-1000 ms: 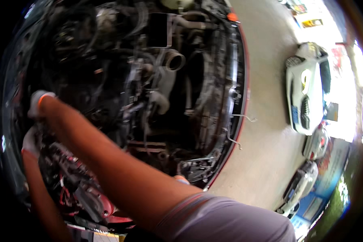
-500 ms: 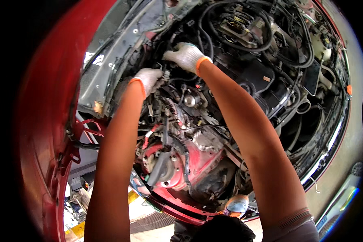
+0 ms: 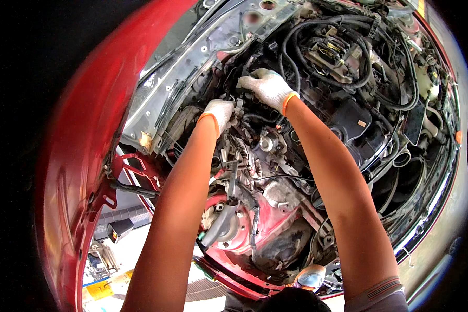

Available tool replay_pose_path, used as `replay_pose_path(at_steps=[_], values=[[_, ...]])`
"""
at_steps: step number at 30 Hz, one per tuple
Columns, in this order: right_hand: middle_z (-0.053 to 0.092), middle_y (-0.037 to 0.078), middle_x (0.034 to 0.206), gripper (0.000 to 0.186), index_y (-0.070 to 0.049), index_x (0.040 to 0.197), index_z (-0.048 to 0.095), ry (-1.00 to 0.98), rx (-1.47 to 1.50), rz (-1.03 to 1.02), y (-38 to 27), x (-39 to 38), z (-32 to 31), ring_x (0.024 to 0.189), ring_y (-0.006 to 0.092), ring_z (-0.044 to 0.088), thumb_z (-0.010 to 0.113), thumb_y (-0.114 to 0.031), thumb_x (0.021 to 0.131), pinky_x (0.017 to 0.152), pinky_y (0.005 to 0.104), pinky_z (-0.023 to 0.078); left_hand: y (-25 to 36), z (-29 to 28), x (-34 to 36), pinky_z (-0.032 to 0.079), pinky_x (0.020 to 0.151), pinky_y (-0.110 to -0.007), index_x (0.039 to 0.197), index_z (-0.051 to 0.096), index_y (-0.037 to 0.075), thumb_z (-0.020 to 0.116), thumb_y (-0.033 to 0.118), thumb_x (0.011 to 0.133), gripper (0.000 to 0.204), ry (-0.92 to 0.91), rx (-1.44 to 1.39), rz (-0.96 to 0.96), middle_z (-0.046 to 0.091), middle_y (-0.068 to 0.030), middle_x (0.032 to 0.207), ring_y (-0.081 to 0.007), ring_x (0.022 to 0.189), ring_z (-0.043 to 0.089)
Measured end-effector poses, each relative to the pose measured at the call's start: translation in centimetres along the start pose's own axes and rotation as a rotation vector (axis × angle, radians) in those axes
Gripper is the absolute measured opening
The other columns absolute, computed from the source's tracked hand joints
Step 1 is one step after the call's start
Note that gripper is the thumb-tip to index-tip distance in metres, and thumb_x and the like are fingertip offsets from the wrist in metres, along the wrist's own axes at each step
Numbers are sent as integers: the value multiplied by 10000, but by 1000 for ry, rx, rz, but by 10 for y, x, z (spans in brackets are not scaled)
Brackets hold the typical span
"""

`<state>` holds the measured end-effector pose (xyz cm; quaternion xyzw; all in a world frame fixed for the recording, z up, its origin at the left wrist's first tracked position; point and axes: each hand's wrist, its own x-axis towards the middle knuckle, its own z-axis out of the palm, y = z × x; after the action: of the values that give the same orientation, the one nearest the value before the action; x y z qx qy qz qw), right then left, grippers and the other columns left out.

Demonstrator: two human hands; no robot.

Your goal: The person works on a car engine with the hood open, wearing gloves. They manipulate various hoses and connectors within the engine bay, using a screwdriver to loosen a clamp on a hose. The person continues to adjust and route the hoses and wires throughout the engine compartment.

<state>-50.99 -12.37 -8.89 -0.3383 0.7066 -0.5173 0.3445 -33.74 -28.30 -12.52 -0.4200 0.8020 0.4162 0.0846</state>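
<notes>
My left hand, in a white knitted glove with orange cuff, is at the back of a car's engine bay, its fingers curled against a small grey metal fitting; what they grip is partly hidden. My right hand, gloved the same way, is just above and right of it, fingers bent down among dark hoses and wiring, their tips hidden. Below the hands are a silver cylindrical part and a red strut tower. A coiled black hose lies to the right of my right hand.
The red raised hood and its hinge border the left. A pale coolant tank is at the right, along with the black front edge. A blue-and-orange shoe shows by the near fender. Pale floor is visible beyond the car.
My view has swung sharply from a second ago, bringing both arms upright into the middle. Over the last half second both hands stay at the same parts, with only a slight view shift.
</notes>
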Motion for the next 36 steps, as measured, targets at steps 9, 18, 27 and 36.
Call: replay_pose_path(at_steps=[9,18,27,36], values=[[618,0,842,444,-32,1194,666,-99,563,97,-11,-17,-8,649,73,505,691,-394,937,569,242,430,36,8,-38,428,519,-303,1031,690,144,545,166,953,166,26,-278,-370,642,-4,854,-146,645,608],[585,22,783,254,-44,977,640,-205,975,115,9,-6,-16,622,135,536,668,-296,952,562,286,451,60,6,-64,403,433,-283,1163,661,64,576,178,943,261,198,-406,-204,717,-56,927,-168,603,665],[622,55,814,235,4,1112,620,-306,1070,137,16,-4,-17,656,155,584,597,-103,904,591,301,489,70,-16,-60,461,985,-449,1267,582,80,571,300,976,365,-181,-964,-150,630,-94,1260,-289,1081,606],[673,244,1152,420,86,1237,597,-200,-716,-200,15,-14,11,1008,354,691,531,-114,874,888,403,562,48,8,-42,532,736,-422,1070,628,0,553,148,991,185,-19,-1167,-18,656,-97,967,-225,846,625]])
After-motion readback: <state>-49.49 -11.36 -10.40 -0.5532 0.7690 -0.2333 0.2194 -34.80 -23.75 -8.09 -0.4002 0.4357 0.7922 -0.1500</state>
